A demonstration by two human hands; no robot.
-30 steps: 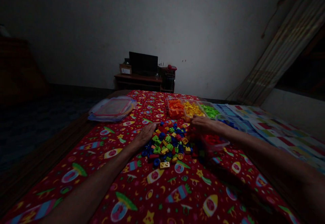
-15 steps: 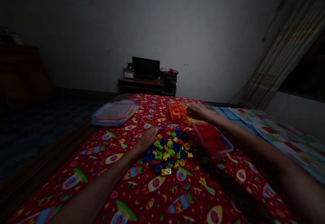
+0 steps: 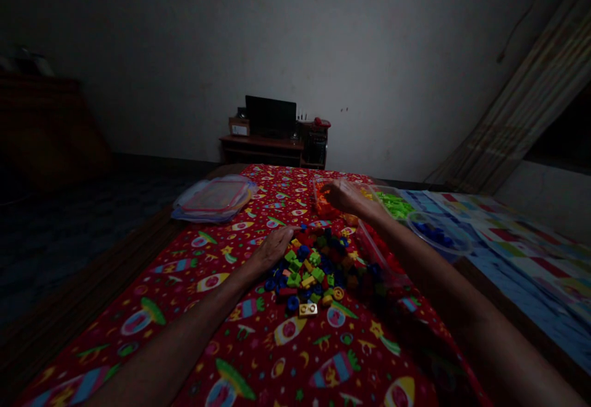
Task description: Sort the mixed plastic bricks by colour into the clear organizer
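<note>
A pile of mixed coloured toy bricks (image 3: pixel 314 268) lies on a red patterned cloth (image 3: pixel 286 345). My left hand (image 3: pixel 272 248) rests flat and open on the cloth at the pile's left edge. My right hand (image 3: pixel 342 196) reaches further away and hovers over the clear tub of orange bricks (image 3: pixel 322 201), its fingers curled downward; what they hold is hidden. A tub of red bricks (image 3: pixel 385 259) sits under my right forearm. Tubs of green bricks (image 3: pixel 392 202) and blue bricks (image 3: pixel 438 233) stand to the right.
A stack of clear tub lids (image 3: pixel 215 197) lies at the cloth's far left. A checked cloth (image 3: pixel 521 247) covers the surface on the right. A low wooden desk with a dark screen (image 3: pixel 272 120) stands against the far wall. The room is dim.
My right hand has moved away from the red tub, past the yellow bricks, to the orange tub. The left hand has stayed at the pile's edge. The view has shifted slightly.
</note>
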